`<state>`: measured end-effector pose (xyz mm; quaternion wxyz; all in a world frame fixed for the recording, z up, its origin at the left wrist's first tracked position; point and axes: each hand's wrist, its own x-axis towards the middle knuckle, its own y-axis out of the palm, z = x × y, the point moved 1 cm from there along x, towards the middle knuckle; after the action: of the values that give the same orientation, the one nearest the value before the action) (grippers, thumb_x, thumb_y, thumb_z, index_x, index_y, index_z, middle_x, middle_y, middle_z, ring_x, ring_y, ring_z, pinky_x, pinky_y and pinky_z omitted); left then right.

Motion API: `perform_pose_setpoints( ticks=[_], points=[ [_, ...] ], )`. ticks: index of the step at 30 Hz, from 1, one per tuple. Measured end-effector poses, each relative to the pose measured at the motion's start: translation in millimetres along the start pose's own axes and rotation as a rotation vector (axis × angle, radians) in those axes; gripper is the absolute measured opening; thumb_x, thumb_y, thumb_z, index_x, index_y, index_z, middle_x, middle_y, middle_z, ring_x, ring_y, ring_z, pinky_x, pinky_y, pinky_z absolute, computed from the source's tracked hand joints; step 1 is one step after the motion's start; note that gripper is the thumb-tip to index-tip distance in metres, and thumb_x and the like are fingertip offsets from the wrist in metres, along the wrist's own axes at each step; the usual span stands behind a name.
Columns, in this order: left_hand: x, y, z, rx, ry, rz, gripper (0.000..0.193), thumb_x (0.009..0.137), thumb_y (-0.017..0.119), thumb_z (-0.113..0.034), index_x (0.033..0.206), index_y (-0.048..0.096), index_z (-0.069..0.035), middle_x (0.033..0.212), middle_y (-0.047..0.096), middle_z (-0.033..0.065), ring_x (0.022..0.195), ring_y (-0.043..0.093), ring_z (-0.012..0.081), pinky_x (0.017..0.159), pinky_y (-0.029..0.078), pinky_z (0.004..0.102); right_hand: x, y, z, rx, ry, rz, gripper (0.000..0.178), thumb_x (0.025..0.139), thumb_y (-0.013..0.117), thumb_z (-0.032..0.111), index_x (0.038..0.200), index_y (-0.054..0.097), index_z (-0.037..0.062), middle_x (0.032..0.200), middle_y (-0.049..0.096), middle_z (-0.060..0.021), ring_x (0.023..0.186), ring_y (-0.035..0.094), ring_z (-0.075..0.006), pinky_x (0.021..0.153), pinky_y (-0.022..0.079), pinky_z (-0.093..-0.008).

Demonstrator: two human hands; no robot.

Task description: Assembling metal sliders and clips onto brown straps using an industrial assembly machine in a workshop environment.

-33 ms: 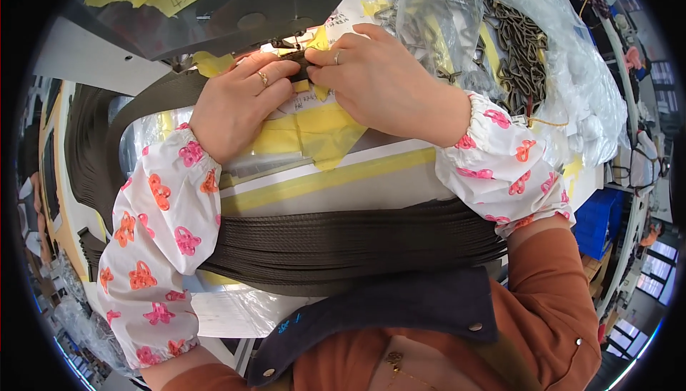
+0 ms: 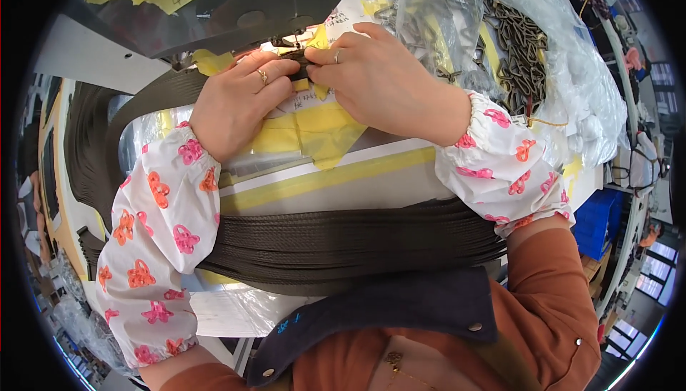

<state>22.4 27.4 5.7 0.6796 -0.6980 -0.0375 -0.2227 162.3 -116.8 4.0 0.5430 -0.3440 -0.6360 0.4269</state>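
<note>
Under the needle area of a dark grey sewing machine [image 2: 214, 19], my two hands hold a dark olive webbing strap [image 2: 303, 68]. My left hand [image 2: 239, 109] has its fingers curled and pressed on the strap from the left. From the right, my right hand [image 2: 389, 83] pinches the strap's end between thumb and fingers, close to the lit needle. The strap runs back left behind my left hand. Yellow tape [image 2: 329, 130] and a paper with handwriting cover the machine bed below my fingers. My fingertips partly hide the strap's end.
A thick bundle of webbing straps [image 2: 357, 241] lies across the table in front of me, and more webbing hangs at the left. Several dark metal buckles [image 2: 518, 62] sit in a clear plastic bag [image 2: 589, 101] at the back right. Beyond the table's right edge is a blue bin [image 2: 599, 219].
</note>
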Motion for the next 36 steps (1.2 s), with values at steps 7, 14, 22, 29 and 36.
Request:
perform_pose_setpoints(
  ticks=[7,14,22,29,36],
  points=[
    [0.4,1.5,0.4,-0.051,-0.034,-0.045,0.014,0.07,0.059,-0.006,0.083,0.056,-0.007,0.1,0.06,0.0038,0.096,0.056,0.0235,0.074,0.05,0.0325,4.8,-10.6,2.8,-0.004,0.094,0.249,0.024,0.071,0.057,0.007,0.094,0.065,0.0103,0.108,0.062,0.0006,0.094,0.056,-0.0179,0.092,0.037,-0.0409],
    [-8.8,8.5,5.3,-0.191,-0.197,-0.095,0.014,0.074,0.06,-0.006,0.088,0.059,-0.008,0.101,0.061,0.0028,0.087,0.06,0.0236,0.069,0.051,0.0325,1.2,5.9,-4.9,-0.135,-0.005,-0.04,0.014,0.073,0.053,0.011,0.076,0.066,0.0126,0.07,0.062,0.0011,0.075,0.06,-0.016,0.079,0.04,-0.0409],
    [-9.4,16.0,17.2,-0.303,-0.404,-0.071,0.011,0.084,0.055,-0.003,0.094,0.059,-0.002,0.095,0.062,0.0097,0.086,0.06,0.0265,0.076,0.048,0.0294,12.0,11.6,-20.7,-0.082,0.048,0.1,0.014,0.073,0.053,0.012,0.078,0.066,0.0143,0.07,0.062,0.0014,0.075,0.06,-0.0165,0.075,0.04,-0.0399],
    [-16.4,17.9,31.2,-0.31,-0.419,-0.051,0.014,0.085,0.056,-0.006,0.098,0.061,-0.004,0.089,0.063,0.0111,0.083,0.062,0.026,0.071,0.048,0.0291,18.3,12.8,-22.1,-0.046,0.049,-0.009,0.015,0.073,0.053,0.01,0.082,0.065,0.0132,0.077,0.063,0.0009,0.078,0.058,-0.0173,0.08,0.04,-0.0412],
    [-21.4,1.7,28.6,0.094,-0.507,-0.05,0.021,0.084,0.056,-0.026,0.092,0.065,-0.01,0.076,0.062,0.0105,0.069,0.06,0.0293,0.061,0.048,0.0373,14.2,4.7,-17.7,0.109,0.114,0.005,0.015,0.074,0.056,0.011,0.086,0.065,0.0101,0.084,0.062,0.0011,0.086,0.056,-0.0184,0.085,0.038,-0.0438]
  ],
)
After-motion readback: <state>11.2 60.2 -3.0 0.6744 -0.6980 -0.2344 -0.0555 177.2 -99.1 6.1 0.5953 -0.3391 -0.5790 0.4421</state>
